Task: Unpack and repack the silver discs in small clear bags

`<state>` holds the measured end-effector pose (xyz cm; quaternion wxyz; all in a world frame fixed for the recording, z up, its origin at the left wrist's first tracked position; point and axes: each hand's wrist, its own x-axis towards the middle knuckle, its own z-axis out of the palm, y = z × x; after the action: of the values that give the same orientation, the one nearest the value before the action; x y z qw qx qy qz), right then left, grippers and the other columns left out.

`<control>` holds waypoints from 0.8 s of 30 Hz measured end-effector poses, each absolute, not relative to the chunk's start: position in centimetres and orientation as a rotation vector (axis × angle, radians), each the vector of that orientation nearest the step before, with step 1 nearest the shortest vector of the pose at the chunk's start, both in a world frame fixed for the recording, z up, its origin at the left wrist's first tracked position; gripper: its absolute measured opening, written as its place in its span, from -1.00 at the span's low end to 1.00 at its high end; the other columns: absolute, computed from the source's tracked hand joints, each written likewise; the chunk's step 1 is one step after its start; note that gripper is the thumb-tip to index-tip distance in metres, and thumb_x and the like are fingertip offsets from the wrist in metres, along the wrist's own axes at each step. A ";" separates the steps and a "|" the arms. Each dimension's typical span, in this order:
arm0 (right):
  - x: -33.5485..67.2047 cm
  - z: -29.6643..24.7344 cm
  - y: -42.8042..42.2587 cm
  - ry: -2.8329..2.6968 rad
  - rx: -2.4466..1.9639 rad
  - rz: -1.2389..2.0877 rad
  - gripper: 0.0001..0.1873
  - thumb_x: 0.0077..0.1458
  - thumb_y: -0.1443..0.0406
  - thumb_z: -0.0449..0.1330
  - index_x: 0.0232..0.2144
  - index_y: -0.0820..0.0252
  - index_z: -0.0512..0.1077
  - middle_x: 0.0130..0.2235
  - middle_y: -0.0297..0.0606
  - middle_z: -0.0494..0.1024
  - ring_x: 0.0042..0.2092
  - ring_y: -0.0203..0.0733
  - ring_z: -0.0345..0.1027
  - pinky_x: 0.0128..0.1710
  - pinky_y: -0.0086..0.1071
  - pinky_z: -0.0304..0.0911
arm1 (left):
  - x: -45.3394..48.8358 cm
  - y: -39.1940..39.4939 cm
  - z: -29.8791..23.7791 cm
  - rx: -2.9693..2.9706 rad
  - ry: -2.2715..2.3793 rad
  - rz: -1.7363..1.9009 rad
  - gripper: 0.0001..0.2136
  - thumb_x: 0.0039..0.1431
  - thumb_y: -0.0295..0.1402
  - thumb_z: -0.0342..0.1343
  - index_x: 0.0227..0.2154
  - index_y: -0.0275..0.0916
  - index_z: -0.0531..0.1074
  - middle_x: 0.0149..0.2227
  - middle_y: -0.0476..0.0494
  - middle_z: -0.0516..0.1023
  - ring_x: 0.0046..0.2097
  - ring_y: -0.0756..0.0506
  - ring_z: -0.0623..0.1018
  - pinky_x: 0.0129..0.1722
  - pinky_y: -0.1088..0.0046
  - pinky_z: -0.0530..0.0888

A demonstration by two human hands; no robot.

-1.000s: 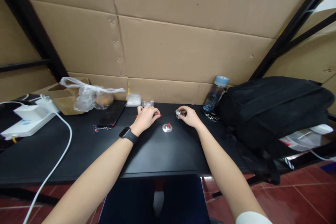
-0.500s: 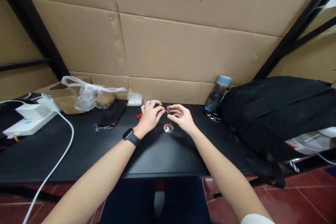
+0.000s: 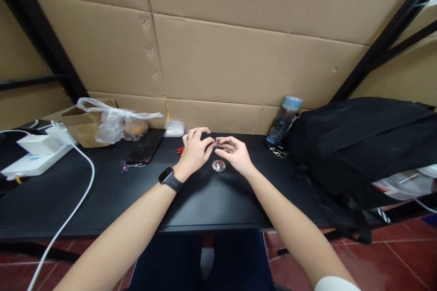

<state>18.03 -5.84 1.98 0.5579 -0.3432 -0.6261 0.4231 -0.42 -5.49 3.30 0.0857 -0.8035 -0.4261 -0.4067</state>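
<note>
A small silvery finger cymbal [image 3: 216, 144] stands on edge between my two hands above the black table. My right hand [image 3: 234, 153] is closed on its rim, thumb below and fingers above. From the other side, my left hand [image 3: 195, 150], with a dark watch on its wrist, pinches close to the cymbal's middle, at the red cord; its other fingers are raised. A second finger cymbal [image 3: 219, 166] lies on the table just below, with red cord [image 3: 221, 162] at its centre. A red tassel [image 3: 180, 150] shows partly behind my left hand.
At the left are a white power strip [image 3: 41, 160] with a cable, a plastic bag [image 3: 116, 122], and a phone [image 3: 145, 148] with a charm. A blue-capped bottle [image 3: 284, 120] and a black backpack [image 3: 355, 145] stand right. Cardboard [image 3: 218, 63] lines the back.
My left fingertips have come up against the upright cymbal, covering the short red cord seen between them before. My right hand has shifted slightly left. The other cymbal stays on the table.
</note>
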 end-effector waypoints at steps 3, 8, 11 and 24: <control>18.1 1.9 -5.8 -1.471 -0.817 1.011 -0.60 -0.13 0.17 0.47 -0.25 0.16 0.47 0.04 -0.11 0.57 0.00 0.00 0.54 -0.01 -0.19 0.47 | -0.4 -5.6 3.5 -2.391 -1.251 -1.204 -0.83 0.33 -0.31 0.05 -0.24 -0.13 0.56 0.08 -0.24 0.40 0.14 -0.29 0.30 0.02 0.09 0.23; 18.0 1.9 -5.9 -1.442 -0.806 1.053 -0.63 -0.13 0.18 0.47 -0.28 0.17 0.48 0.05 -0.11 0.57 0.00 0.01 0.54 0.07 -0.13 0.44 | -0.4 -5.7 3.5 -2.386 -1.229 -1.210 -0.82 0.34 -0.32 0.04 -0.23 -0.13 0.56 0.07 -0.24 0.40 0.14 -0.28 0.31 0.00 0.10 0.23; 18.0 2.0 -5.9 -1.417 -0.795 1.091 -0.63 -0.15 0.19 0.48 -0.30 0.18 0.49 0.04 -0.11 0.58 -0.01 0.00 0.55 0.09 -0.10 0.43 | -0.4 -5.7 3.4 -2.380 -1.216 -1.217 -0.82 0.34 -0.33 0.04 -0.21 -0.12 0.56 0.06 -0.24 0.40 0.14 -0.28 0.31 0.01 0.09 0.24; 18.5 2.0 -5.5 -1.473 -0.878 1.055 -0.69 0.01 0.09 0.38 -0.30 0.18 0.55 -0.07 -0.13 0.62 -0.08 -0.06 0.52 -0.05 -0.18 0.45 | -0.4 -5.8 3.4 -2.374 -1.212 -1.206 -0.85 0.31 -0.31 0.09 -0.25 -0.11 0.57 0.08 -0.23 0.41 0.15 -0.29 0.30 0.01 0.08 0.23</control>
<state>18.46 -5.48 2.04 0.5349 -0.3685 -0.6182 0.4427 -0.36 -5.76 3.40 0.1078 -0.8068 -0.4118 -0.4098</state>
